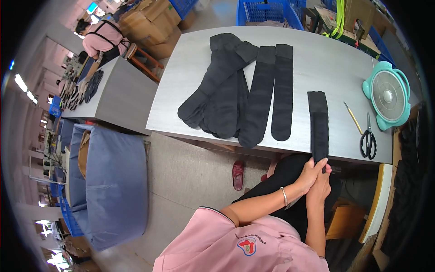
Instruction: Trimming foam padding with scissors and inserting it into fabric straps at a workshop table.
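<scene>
A long black sock [320, 129] lies flat with its cuff on the table, its lower end hanging past the front edge. My left hand [310, 176], with a bracelet at the wrist, closes on that lower end. Right beside it, partly overlapped, my right hand [321, 185] is closed on the same end. The sock's tip is mostly hidden between my fingers. To the left, two more black socks [282, 93] lie side by side, next to an overlapping fanned pile of black socks [217, 99].
The grey table [181, 59] carries black scissors [368, 140], a yellow-handled pointed tool [353, 119] and a teal fan [387, 95] at right. A blue fabric-covered bin [118, 181] stands left. A co-worker [102, 41] sits far left. Blue crates [267, 13] stand behind the table.
</scene>
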{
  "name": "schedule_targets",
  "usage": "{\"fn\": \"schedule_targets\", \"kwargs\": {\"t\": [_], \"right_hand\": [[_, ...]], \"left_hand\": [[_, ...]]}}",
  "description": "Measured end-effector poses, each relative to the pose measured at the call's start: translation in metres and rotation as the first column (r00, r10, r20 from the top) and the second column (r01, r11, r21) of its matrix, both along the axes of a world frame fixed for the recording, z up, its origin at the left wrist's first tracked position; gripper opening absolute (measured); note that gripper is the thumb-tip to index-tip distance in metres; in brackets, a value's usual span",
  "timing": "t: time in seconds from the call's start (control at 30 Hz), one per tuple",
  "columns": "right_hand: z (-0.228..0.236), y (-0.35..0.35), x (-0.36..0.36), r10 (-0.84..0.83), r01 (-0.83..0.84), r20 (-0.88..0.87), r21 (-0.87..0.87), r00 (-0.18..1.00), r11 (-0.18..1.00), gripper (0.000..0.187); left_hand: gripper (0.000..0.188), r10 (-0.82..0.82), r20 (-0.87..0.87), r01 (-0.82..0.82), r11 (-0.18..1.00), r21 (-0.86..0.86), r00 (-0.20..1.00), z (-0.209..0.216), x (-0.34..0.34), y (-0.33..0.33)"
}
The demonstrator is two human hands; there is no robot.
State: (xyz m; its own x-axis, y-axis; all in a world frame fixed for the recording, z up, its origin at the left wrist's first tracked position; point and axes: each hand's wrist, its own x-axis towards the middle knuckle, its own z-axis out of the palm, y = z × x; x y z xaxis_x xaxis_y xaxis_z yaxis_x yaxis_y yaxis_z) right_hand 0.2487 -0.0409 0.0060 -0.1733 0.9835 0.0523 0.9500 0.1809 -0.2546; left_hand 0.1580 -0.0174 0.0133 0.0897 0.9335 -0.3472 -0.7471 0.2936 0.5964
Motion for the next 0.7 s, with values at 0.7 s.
{"fn": "schedule_targets", "kwargs": {"t": [0.7], "right_hand": [[0.025, -0.009, -0.016, 0.044, -0.035, 0.198, -0.046, 0.979, 0.998, 0.027]], "left_hand": [[0.047, -0.089, 0.146, 0.099, 0.993, -0.064, 0.985, 0.008, -0.025, -0.010]]}}
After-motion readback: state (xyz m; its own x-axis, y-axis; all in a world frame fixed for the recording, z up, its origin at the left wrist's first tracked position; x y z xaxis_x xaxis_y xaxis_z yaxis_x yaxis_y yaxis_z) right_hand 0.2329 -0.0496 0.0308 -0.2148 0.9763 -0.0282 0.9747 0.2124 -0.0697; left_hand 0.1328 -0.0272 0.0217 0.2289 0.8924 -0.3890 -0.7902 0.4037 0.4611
